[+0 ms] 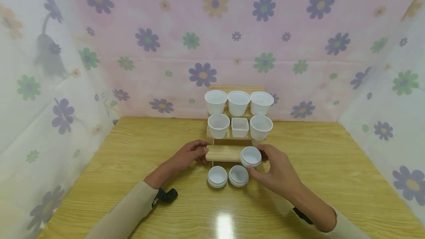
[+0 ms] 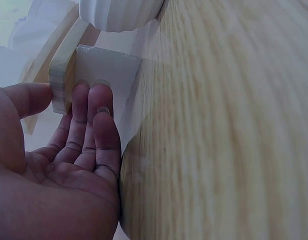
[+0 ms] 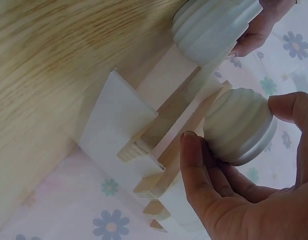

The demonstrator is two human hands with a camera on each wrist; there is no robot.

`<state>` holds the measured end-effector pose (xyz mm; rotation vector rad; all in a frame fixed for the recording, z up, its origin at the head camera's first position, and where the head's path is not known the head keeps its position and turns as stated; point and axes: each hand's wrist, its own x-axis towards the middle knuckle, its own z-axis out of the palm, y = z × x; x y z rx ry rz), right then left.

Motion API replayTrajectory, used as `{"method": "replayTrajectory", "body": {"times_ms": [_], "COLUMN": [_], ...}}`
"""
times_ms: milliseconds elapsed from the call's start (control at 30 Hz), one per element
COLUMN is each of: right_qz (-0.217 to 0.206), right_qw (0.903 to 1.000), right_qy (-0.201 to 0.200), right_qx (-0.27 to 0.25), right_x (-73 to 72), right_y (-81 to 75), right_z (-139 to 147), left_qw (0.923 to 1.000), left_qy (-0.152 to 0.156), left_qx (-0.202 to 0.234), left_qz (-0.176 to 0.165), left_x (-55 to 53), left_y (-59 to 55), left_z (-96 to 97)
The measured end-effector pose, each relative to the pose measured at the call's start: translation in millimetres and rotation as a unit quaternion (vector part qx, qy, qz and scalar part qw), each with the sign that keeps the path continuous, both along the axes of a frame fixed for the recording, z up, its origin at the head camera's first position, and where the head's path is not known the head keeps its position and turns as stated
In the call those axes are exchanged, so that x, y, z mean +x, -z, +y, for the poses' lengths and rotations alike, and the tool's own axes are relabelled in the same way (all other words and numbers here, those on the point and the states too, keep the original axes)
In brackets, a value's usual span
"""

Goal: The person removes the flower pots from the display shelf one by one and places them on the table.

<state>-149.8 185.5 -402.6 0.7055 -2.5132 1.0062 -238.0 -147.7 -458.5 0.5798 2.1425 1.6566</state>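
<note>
A tiered wooden display stand stands on the table, its lowest step bare along the left and middle. My left hand holds that step's left end; in the left wrist view the thumb lies against the plank and the fingertips reach beneath. Between thumb and fingers, my right hand pinches a small round white pot at the step's right end. In the right wrist view the pot's ribbed side shows; whether it touches the step I cannot tell. Two similar pots, left and right, sit in front.
Three white cups, one of them the middle cup, line the top step. Below them, a square white cup stands between two round ones. Flowered cloth surrounds the wood-grain table at the back and sides.
</note>
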Motion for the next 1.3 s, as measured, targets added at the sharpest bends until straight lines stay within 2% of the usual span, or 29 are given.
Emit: {"method": "replayTrajectory", "body": {"times_ms": [300,700,1000,1200,1300], "right_qz": [0.006,-0.016,-0.034,-0.043,-0.066], "right_qw": [0.9999,0.9989,0.9988,0.9984,0.9972], "right_qy": [0.01,0.032,0.023,0.015,0.013], "right_qx": [0.005,0.032,0.026,0.034,0.032], "right_x": [7.5,16.1,19.2,16.3,16.1], "right_y": [2.3,2.4,3.8,1.6,1.6], "right_z": [4,12,17,20,21], "left_qw": [0.9999,1.0,1.0,1.0,1.0], "left_qy": [-0.004,0.0,-0.003,0.001,-0.001], "left_qx": [-0.008,-0.002,-0.004,-0.006,-0.005], "left_qz": [0.004,0.003,0.002,0.006,0.007], "left_x": [2.1,1.1,0.9,-0.7,0.2], "left_y": [0.0,2.3,1.4,-2.2,-2.3], "left_z": [-1.9,1.3,-0.3,0.3,0.6]}}
